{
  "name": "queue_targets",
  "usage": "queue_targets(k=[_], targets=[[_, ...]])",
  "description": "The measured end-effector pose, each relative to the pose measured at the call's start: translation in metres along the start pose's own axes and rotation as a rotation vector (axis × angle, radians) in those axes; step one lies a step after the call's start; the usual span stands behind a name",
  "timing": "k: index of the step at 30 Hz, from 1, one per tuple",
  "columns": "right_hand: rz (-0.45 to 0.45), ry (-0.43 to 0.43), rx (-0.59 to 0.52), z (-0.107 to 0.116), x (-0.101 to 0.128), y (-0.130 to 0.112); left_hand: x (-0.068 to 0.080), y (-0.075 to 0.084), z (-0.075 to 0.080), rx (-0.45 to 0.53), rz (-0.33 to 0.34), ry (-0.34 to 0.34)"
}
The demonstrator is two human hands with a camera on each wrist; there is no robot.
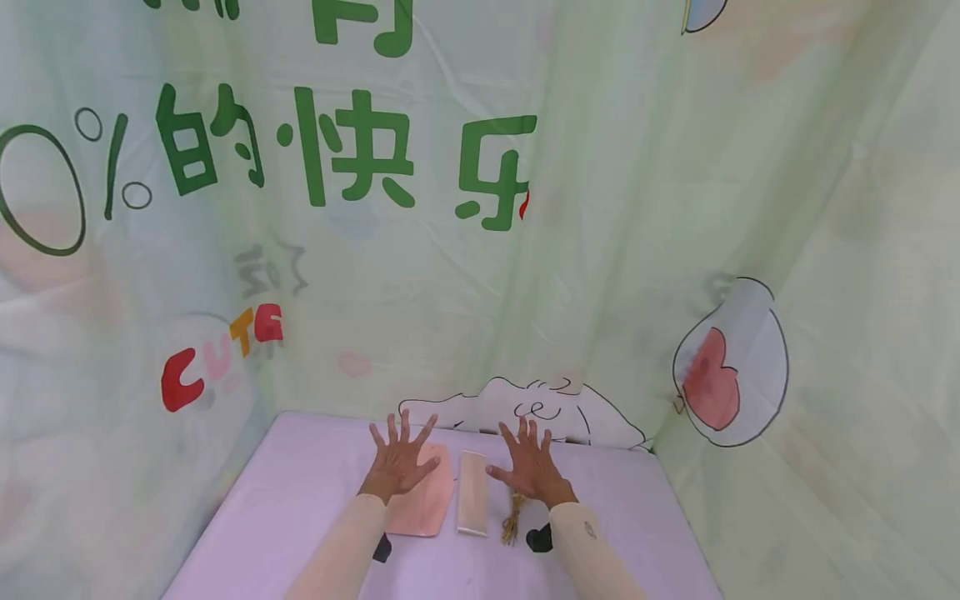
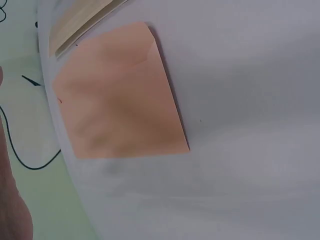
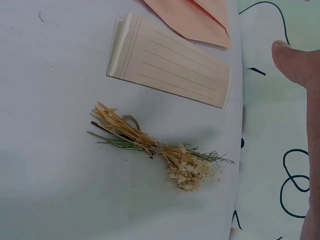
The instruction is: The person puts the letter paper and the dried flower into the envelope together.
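Both hands are held out over the table with fingers spread, holding nothing. My left hand [image 1: 400, 465] is above a pink-orange paper envelope [image 1: 422, 510], partly covering it in the head view; the left wrist view shows the envelope [image 2: 120, 100] lying flat. Between the hands lies a folded sheet of lined letter paper [image 1: 472, 493], its printed lines plain on the paper [image 3: 175, 65] in the right wrist view. Nearest my right hand [image 1: 532, 468] is a small bunch of dried flowers [image 1: 513, 521]. Twine ties the stems of this bunch [image 3: 155, 149], with pale blossoms at one end.
The table [image 1: 300, 500] has a pale lilac cover. A light curtain [image 1: 600, 250] with green characters and drawings hangs along its back edge and sides. Small black objects [image 1: 538, 540] show by both wrists.
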State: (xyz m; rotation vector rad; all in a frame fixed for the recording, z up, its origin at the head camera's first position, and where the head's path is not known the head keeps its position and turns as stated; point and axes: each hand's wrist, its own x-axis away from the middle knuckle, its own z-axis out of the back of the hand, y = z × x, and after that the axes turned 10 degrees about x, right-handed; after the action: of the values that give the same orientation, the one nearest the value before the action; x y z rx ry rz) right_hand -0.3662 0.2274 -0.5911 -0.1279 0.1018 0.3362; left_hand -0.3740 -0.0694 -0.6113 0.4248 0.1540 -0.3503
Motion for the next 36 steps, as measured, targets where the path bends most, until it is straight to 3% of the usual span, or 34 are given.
queue_targets(k=[8,17,25,28,29,32,36], targets=[[-0.038,-0.067,-0.027,-0.008,-0.004,-0.008,0.006,-0.008,-0.017,-0.002,-0.02,0.031],[-0.058,-0.099,-0.051,-0.024,-0.001,-0.019,0.023,-0.013,-0.039,0.016,-0.063,0.131],[-0.069,-0.107,-0.052,-0.029,0.001,-0.02,0.033,-0.004,-0.036,0.078,-0.009,0.071],[-0.068,-0.105,-0.052,-0.031,0.004,-0.019,0.038,-0.006,-0.043,0.119,-0.015,0.082],[-0.068,-0.104,-0.057,-0.031,0.004,-0.019,0.04,-0.011,-0.051,0.106,-0.042,0.104],[-0.069,-0.105,-0.059,-0.033,0.006,-0.019,0.048,-0.01,-0.052,0.137,-0.051,0.107],[-0.078,-0.1,-0.048,-0.035,0.008,-0.018,0.053,-0.003,-0.049,0.196,0.023,0.038]])
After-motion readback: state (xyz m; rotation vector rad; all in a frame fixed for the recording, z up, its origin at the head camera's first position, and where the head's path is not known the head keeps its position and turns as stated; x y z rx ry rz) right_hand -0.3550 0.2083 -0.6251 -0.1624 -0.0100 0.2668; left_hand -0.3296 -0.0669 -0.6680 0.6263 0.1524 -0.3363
